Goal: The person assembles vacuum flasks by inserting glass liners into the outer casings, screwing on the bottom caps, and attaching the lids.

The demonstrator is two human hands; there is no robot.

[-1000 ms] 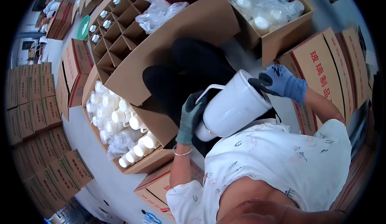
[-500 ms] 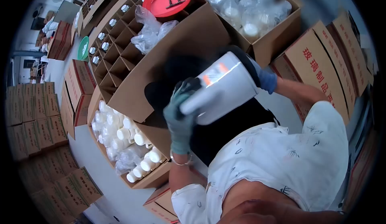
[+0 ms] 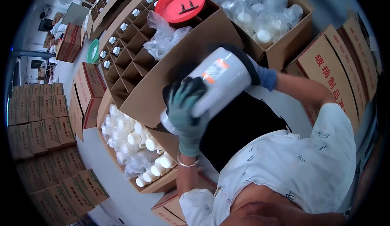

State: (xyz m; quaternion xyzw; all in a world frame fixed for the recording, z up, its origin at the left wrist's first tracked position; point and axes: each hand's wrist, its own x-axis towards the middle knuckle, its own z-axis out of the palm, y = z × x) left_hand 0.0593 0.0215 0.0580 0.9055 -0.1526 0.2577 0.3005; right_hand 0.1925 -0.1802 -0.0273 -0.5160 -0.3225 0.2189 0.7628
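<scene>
A large white cylinder [image 3: 229, 78] with a glossy surface and an orange-marked sticker lies tilted over my lap; I cannot make out its exact kind. My left hand [image 3: 187, 108], in a green glove with dark fingertips, lies around its lower-left end, fingers over the side. At the upper-right end, my right hand [image 3: 258, 74], in a black and blue glove, grips it; those fingers are mostly hidden behind the cylinder. Just beyond stands an open divided carton [image 3: 195, 49], with several capped bottles [image 3: 124, 26] and a crumpled plastic bag [image 3: 164, 39] in its compartments.
A red tray [image 3: 172, 13] with small dark metal pieces rests on the divided carton. Another carton [image 3: 292, 39] holds plastic-wrapped white-capped items. Left of me, a box holds white bottles [image 3: 136, 138]. Closed cartons [image 3: 325, 69] stand at right; stacked cartons [image 3: 42, 120] at far left.
The view has shifted, so the surroundings sit farther right. The cylinder has moved left relative to them, both hands still on it. More of my left hand's fingers show along its side.
</scene>
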